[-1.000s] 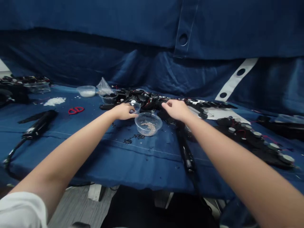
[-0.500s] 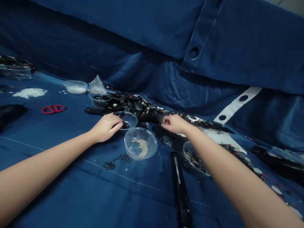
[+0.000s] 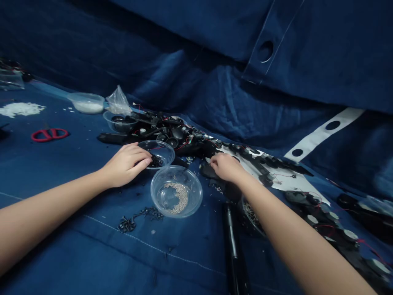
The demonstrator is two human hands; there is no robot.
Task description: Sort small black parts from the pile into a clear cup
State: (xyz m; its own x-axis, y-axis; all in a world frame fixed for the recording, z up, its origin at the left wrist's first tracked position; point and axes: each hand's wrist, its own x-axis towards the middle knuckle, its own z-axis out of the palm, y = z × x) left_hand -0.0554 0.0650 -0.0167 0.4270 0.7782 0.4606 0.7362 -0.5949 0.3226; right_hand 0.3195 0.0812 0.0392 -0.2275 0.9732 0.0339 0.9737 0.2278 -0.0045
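Note:
My left hand [image 3: 127, 164] rests at the near left rim of a clear plastic bowl [image 3: 170, 149] that holds small black screws [image 3: 156, 161]. Its thumb and fingertips come together just over the screws; what they hold is too small to make out. Farther right, my right hand [image 3: 226, 167] is closed in a pinch above dark parts, with a small pale bit at the fingertips that I cannot identify. Between the hands stands another clear bowl [image 3: 159, 200] with small silvery pieces [image 3: 179, 198]. More black screws [image 3: 127, 224] lie loose on the blue cloth.
Black parts and wires [image 3: 178, 133] are heaped behind the bowls. A dark rod-like tool [image 3: 232, 237] lies in front, beside a third bowl [image 3: 252, 217] partly behind my right forearm. Red-handled scissors [image 3: 49, 134] and a tub of white material [image 3: 87, 104] are at left.
The camera view has shifted, so the bowls appear nearer and farther left. Both hands stay near the same places, my left at the screw bowl and my right over the dark parts.

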